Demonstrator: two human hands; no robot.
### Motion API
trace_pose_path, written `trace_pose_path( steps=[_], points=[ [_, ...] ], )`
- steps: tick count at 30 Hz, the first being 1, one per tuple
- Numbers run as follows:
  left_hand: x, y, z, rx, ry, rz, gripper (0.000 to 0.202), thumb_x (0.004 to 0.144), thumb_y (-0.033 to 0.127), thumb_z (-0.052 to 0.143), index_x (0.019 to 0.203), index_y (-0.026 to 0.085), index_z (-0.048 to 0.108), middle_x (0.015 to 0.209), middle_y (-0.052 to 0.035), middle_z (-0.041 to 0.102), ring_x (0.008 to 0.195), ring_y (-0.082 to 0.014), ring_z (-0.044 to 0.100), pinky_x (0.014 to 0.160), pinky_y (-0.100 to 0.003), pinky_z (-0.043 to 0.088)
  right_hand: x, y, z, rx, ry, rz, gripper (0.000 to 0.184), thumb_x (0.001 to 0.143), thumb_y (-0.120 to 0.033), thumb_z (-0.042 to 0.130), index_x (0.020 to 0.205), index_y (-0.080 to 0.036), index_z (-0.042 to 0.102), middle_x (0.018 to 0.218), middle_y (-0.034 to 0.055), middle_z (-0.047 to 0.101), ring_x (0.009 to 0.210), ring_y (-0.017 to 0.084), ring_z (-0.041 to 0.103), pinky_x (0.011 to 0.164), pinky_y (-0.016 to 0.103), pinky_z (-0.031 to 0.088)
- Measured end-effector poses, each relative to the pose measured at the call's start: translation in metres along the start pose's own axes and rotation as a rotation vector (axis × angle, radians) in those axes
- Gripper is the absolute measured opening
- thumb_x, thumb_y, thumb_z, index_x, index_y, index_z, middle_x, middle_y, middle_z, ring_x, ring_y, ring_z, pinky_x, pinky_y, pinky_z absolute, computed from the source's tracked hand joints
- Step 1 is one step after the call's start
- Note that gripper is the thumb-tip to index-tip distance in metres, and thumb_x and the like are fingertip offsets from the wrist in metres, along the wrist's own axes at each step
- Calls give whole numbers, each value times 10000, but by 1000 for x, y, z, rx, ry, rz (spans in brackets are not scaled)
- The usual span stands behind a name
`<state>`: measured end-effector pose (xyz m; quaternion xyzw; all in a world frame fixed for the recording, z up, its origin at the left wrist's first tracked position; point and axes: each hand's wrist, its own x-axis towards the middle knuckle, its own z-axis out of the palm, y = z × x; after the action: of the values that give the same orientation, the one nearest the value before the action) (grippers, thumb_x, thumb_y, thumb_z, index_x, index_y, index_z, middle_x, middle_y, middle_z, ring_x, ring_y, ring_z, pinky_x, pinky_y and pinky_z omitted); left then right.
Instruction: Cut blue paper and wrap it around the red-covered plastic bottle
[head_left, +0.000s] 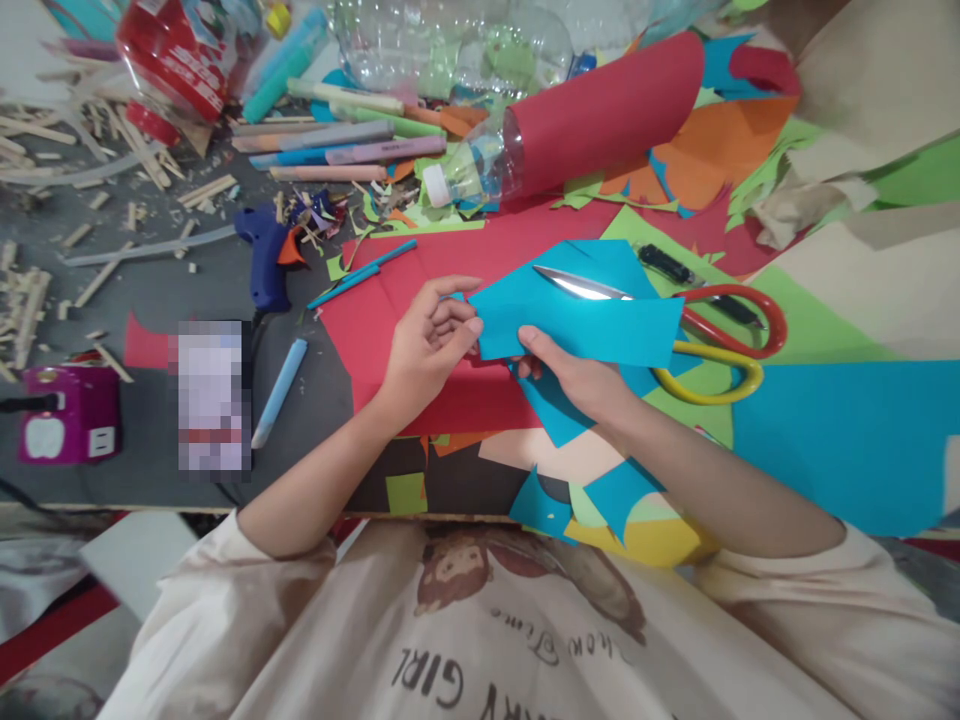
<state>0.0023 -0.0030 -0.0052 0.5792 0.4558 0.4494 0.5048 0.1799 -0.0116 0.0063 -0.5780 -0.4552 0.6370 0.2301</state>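
Observation:
Both my hands hold a blue paper piece (592,320) above a red paper sheet (450,300) on the table. My left hand (427,345) pinches its left edge with curled fingers. My right hand (577,380) grips its lower edge, thumb on top. Scissors (712,335) with one red and one yellow handle lie just behind the paper, blades pointing left and resting on the blue paper.
A clear plastic bottle wrapped in red paper (592,120) lies at the back. A blue glue gun (266,260), markers (345,140), a light blue pen (279,392), wood scraps (112,160) and a purple box (67,415) lie left. Coloured paper scraps (825,430) cover the right.

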Motion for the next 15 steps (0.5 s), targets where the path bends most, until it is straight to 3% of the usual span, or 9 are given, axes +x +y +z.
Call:
trace_pose_path(
  steps=[9, 15],
  points=[
    [-1, -3, 1, 26, 60, 85, 233, 812, 245, 645, 1017, 208, 540, 628, 70, 530, 557, -54, 572, 534, -144, 467, -2, -1, 2, 14, -11, -23, 548, 694, -736, 534, 549, -208, 560, 647, 22, 608, 636, 140, 559, 743, 315, 441],
    [-2, -6, 1, 59, 104, 203, 147, 826, 305, 652, 866, 205, 551, 772, 30, 600, 692, -60, 607, 636, -162, 500, -1, 0, 0, 49, 11, -20, 560, 707, -736, 534, 551, -200, 564, 641, 19, 607, 625, 130, 550, 723, 302, 444]
  ],
)
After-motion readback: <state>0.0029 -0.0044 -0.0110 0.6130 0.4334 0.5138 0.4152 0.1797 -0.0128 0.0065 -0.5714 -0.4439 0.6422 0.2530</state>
